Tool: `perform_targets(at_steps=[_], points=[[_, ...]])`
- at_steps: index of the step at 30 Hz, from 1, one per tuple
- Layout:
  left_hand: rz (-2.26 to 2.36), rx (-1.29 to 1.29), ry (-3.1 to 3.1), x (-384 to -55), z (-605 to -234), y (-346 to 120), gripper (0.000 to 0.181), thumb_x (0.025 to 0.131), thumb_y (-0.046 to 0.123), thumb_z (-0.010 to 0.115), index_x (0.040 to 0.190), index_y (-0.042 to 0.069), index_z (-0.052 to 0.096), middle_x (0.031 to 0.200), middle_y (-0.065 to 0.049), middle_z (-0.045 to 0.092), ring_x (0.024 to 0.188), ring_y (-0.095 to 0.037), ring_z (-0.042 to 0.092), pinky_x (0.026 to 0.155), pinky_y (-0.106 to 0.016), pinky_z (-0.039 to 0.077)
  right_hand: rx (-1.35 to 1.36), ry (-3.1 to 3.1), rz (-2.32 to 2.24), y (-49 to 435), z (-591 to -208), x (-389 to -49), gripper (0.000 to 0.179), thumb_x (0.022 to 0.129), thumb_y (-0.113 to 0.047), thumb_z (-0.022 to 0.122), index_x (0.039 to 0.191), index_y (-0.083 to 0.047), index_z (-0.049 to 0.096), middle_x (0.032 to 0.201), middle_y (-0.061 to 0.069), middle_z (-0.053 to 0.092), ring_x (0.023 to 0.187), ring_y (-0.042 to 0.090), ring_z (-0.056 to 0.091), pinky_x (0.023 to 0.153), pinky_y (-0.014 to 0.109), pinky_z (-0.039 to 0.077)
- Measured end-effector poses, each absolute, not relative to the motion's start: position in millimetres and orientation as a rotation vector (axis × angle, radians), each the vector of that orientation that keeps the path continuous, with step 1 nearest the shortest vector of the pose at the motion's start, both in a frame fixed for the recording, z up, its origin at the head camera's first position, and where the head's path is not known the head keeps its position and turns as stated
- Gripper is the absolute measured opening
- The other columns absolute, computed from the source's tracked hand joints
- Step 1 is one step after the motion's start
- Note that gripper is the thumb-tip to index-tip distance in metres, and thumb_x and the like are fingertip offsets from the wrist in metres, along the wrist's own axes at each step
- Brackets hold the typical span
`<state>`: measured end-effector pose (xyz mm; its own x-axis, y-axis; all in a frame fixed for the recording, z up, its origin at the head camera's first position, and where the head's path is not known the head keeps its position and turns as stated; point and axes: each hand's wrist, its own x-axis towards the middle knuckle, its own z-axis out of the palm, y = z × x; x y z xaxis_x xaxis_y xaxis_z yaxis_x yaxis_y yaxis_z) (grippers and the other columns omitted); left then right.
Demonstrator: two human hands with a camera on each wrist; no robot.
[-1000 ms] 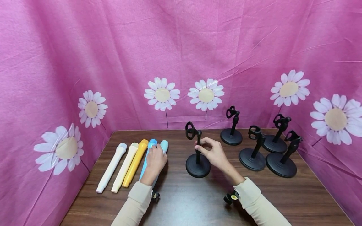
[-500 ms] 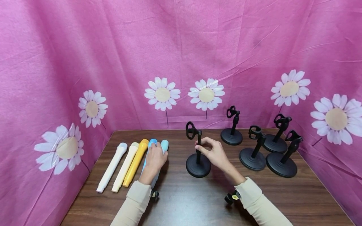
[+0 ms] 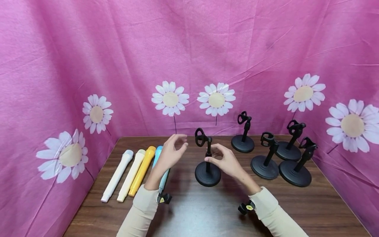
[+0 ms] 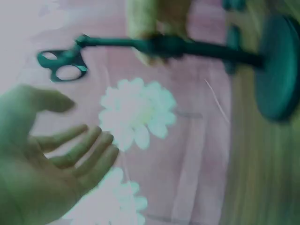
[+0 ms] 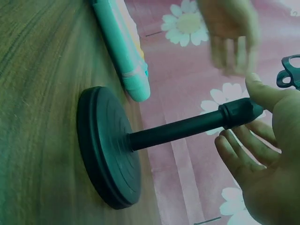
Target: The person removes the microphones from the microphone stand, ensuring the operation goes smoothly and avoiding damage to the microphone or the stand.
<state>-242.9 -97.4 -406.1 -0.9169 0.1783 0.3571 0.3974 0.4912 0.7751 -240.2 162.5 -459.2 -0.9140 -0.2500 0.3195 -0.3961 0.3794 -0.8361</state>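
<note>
In the head view a black tabletop microphone stand stands upright mid-table, its ring clip at the top facing left. Around the collar of its stem my right hand curls, the thumb in front; in the right wrist view, fingers lie on the stem's other side. My left hand is raised left of the stand with nothing in it, fingers bent loosely, thumb apart. Beneath that forearm lie a blue microphone and a light blue microphone, both partly hidden. The left wrist view is blurred; there the left palm faces the stand's clip.
A white microphone, a cream microphone and a yellow microphone lie side by side on the wooden table. Several more black stands, such as one stand, occupy the right side. A pink flowered cloth hangs behind.
My left hand has left the blue microphones, rising and moving right toward the stand's clip. My right hand's thumb has slid slightly down the stem. The stand stays in place.
</note>
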Motion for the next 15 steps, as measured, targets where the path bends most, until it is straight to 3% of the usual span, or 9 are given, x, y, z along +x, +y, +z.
perform_targets(at_steps=[4,7,9,15], points=[[-1.692,-0.666,-2.375,-236.3,-391.8,-85.5,0.052,0.101,0.022,0.075,0.15,0.016,0.056,0.141,-0.01,0.065,0.132,-0.026,0.064,0.111,-0.046,0.055,0.498,-2.515,1.512,159.9,-461.9,-237.6,0.045,0.082,-0.028,0.094,0.117,-0.014,0.07,0.098,0.003,0.076,0.085,0.013,0.071,0.08,0.03,0.061],[-1.849,-0.707,-2.318,-234.3,-386.2,-75.5,0.063,0.1,0.024,0.078,0.156,0.022,0.049,0.15,-0.008,0.061,0.139,-0.028,0.061,0.114,-0.046,0.054,0.453,-2.519,1.494,156.9,-464.5,-236.9,0.044,0.081,-0.029,0.095,0.112,-0.015,0.069,0.092,0.002,0.075,0.082,0.012,0.07,0.077,0.026,0.059],[-1.895,-0.699,-2.295,-234.8,-385.0,-69.7,0.064,0.099,0.023,0.079,0.156,0.024,0.05,0.149,-0.007,0.062,0.139,-0.026,0.061,0.114,-0.045,0.054,0.433,-2.511,1.49,154.9,-465.9,-236.6,0.042,0.081,-0.029,0.095,0.11,-0.015,0.069,0.09,0.002,0.074,0.081,0.012,0.07,0.075,0.025,0.059],[-1.958,-0.678,-2.224,-239.0,-386.6,-58.7,0.05,0.099,0.019,0.078,0.146,0.016,0.062,0.133,-0.01,0.072,0.129,-0.024,0.068,0.11,-0.042,0.056,0.376,-2.455,1.481,150.5,-467.4,-234.3,0.035,0.08,-0.023,0.095,0.102,-0.012,0.07,0.089,0.002,0.075,0.079,0.01,0.071,0.072,0.023,0.059]])
